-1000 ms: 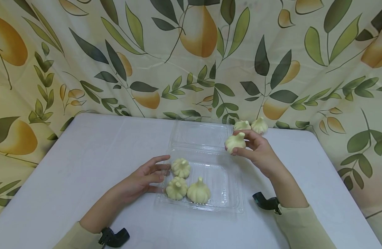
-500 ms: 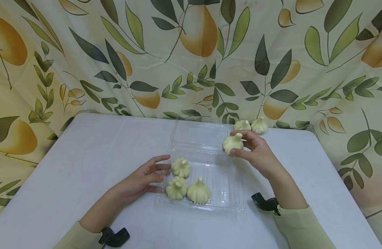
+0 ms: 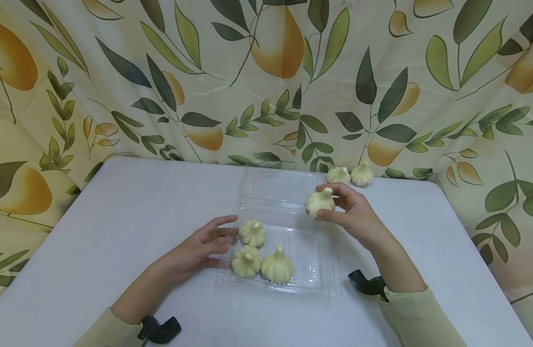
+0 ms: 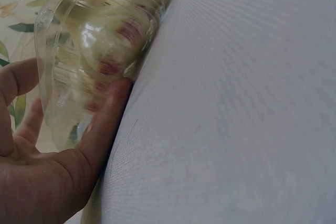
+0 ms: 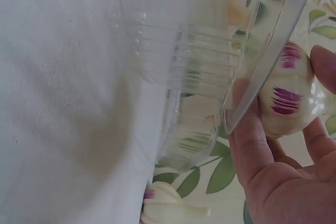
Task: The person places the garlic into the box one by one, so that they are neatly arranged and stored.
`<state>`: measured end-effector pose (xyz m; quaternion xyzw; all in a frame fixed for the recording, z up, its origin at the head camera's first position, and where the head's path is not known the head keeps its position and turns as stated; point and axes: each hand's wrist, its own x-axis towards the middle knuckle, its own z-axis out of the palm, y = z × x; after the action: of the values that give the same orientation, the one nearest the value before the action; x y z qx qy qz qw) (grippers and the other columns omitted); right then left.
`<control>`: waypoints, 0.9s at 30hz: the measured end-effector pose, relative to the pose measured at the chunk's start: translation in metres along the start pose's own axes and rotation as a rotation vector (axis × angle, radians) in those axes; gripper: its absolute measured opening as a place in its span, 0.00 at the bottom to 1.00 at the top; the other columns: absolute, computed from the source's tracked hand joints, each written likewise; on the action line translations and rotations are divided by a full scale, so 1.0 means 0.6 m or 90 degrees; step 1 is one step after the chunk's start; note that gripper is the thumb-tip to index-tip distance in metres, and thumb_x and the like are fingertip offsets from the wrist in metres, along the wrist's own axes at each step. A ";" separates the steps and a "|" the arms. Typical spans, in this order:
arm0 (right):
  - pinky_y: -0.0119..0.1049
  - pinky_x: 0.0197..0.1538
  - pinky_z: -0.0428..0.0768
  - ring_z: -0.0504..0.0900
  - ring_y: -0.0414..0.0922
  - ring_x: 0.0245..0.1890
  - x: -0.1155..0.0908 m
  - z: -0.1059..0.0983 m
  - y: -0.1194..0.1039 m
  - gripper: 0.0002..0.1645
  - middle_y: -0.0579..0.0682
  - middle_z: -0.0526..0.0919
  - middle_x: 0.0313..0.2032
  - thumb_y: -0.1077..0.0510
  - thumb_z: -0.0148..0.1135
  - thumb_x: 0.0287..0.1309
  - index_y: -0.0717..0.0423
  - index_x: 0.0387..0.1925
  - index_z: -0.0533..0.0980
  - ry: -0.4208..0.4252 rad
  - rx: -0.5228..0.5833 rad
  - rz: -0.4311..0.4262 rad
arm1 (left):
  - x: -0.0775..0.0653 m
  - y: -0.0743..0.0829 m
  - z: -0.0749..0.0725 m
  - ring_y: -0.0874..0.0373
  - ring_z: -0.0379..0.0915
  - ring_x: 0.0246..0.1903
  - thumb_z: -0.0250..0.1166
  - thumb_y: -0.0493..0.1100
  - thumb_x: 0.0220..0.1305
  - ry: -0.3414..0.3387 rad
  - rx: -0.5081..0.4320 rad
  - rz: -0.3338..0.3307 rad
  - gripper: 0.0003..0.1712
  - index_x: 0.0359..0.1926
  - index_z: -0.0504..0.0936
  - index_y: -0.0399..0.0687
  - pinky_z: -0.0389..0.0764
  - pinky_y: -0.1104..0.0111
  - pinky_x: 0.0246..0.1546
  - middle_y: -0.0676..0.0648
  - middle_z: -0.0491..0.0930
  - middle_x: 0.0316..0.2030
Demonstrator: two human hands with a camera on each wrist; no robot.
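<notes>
Left grip point(image 3: 205, 246) is laid loosely spread against the clear container point(image 3: 307, 262), fingertips point(image 3: 233, 232) partly veiled by its wall; three garlic bulbs point(image 3: 277, 266) are held inside. Near the open lid point(image 3: 279, 187), a fourth bulb point(image 3: 320, 202), partly thumb-covered, is pinched by the right grip point(image 3: 352, 214); two rear bulbs point(image 3: 338, 175) are seen.

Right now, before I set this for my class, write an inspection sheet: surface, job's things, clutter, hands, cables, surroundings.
Surface: white-covered table.
Job's things: clear plastic container, lid open; three garlic bulbs inside, one held bulb, two rear bulbs at the table's far edge.
Clutter: nothing seen.
Hands: left hand at the container's left side; right hand holds one bulb.
Cables: nothing seen.
Surroundings: fruit-and-leaf-print cloth behind the table; black device on each wrist.
</notes>
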<state>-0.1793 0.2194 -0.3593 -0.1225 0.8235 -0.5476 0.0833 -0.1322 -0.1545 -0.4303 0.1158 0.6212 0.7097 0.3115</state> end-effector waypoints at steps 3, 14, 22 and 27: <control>0.27 0.53 0.77 0.71 0.52 0.63 0.001 0.002 0.001 0.32 0.49 0.74 0.62 0.58 0.73 0.56 0.55 0.61 0.72 -0.004 0.001 0.001 | -0.001 0.001 0.000 0.41 0.54 0.71 0.60 0.39 0.70 0.001 0.000 0.000 0.42 0.78 0.52 0.57 0.78 0.49 0.55 0.39 0.55 0.74; 0.28 0.52 0.77 0.72 0.51 0.60 -0.001 0.014 -0.005 0.32 0.54 0.75 0.62 0.62 0.73 0.55 0.59 0.61 0.71 -0.021 0.018 -0.007 | 0.000 -0.001 -0.002 0.41 0.53 0.71 0.61 0.39 0.69 0.003 0.003 -0.003 0.42 0.78 0.52 0.58 0.78 0.49 0.55 0.40 0.55 0.74; 0.31 0.53 0.76 0.73 0.53 0.60 0.000 0.020 -0.004 0.32 0.53 0.76 0.61 0.61 0.73 0.55 0.57 0.60 0.72 -0.031 0.003 -0.016 | 0.001 -0.001 -0.001 0.41 0.54 0.71 0.59 0.37 0.69 0.004 0.000 -0.002 0.41 0.78 0.52 0.58 0.78 0.49 0.55 0.40 0.55 0.74; 0.31 0.54 0.76 0.73 0.54 0.61 -0.001 0.024 -0.004 0.31 0.53 0.76 0.61 0.61 0.73 0.55 0.57 0.60 0.73 -0.037 0.004 -0.024 | 0.001 0.002 0.002 0.42 0.55 0.71 0.58 0.36 0.70 0.011 0.000 -0.008 0.41 0.78 0.52 0.58 0.79 0.50 0.55 0.40 0.55 0.74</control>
<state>-0.1743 0.2060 -0.3623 -0.1537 0.8164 -0.5480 0.0973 -0.1322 -0.1532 -0.4289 0.1057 0.6247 0.7086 0.3105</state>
